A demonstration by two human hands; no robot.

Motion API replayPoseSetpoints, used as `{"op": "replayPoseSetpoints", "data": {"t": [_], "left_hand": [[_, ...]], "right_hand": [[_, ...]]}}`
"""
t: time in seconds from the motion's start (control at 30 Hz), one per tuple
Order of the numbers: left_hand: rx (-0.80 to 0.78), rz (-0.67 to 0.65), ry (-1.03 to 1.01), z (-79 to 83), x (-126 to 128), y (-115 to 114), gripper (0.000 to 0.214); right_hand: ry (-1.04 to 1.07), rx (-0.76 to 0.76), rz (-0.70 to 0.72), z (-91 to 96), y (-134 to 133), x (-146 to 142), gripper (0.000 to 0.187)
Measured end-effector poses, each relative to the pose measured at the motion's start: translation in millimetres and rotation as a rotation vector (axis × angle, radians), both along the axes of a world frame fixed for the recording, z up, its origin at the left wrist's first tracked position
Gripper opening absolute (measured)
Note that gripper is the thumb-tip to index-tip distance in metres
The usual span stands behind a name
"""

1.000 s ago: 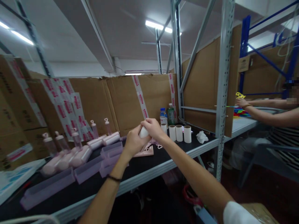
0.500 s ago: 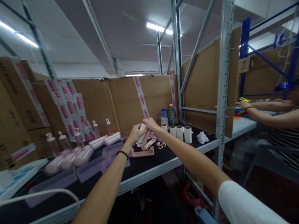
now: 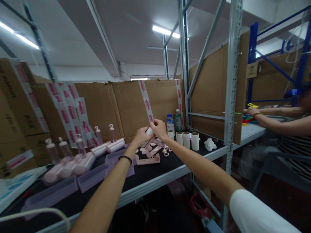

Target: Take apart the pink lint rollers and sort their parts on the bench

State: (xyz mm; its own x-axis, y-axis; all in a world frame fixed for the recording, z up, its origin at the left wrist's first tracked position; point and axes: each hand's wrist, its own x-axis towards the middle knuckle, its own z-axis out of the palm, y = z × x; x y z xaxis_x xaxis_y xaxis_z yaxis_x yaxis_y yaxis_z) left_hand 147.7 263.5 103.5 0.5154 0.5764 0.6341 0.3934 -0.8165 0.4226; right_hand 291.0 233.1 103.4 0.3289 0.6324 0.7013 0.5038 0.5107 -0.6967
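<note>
Steady left hand [image 3: 139, 138] and light right fingers would serve best, I judge: left wraps a tilted white roll [image 3: 149, 131] above loose pink plastic parts [image 3: 153, 150], right hand [image 3: 159, 129] at its upper end (exact pinch hidden), visible surface pale, smooth-looking.

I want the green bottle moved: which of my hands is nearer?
Right. Your right hand is in front of the green bottle and to its left; your left hand, holding a white roll, is farther left.
</note>
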Motion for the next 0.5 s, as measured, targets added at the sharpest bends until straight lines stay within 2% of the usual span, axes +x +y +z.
{"op": "replayPoseSetpoints", "data": {"t": [0.17, 0.5], "left_hand": [[0.069, 0.067, 0.003, 6.5, 7.2, -4.9, 0.039], [0.139, 0.165, 0.062, 23.7, 4.9, -14.7, 0.04]], "right_hand": [[0.006, 0.113, -0.086, 4.9, -11.4, 0.1, 0.033], [-0.109, 0.158, -0.126, 11.5, -16.2, -0.3, 0.041]]}}
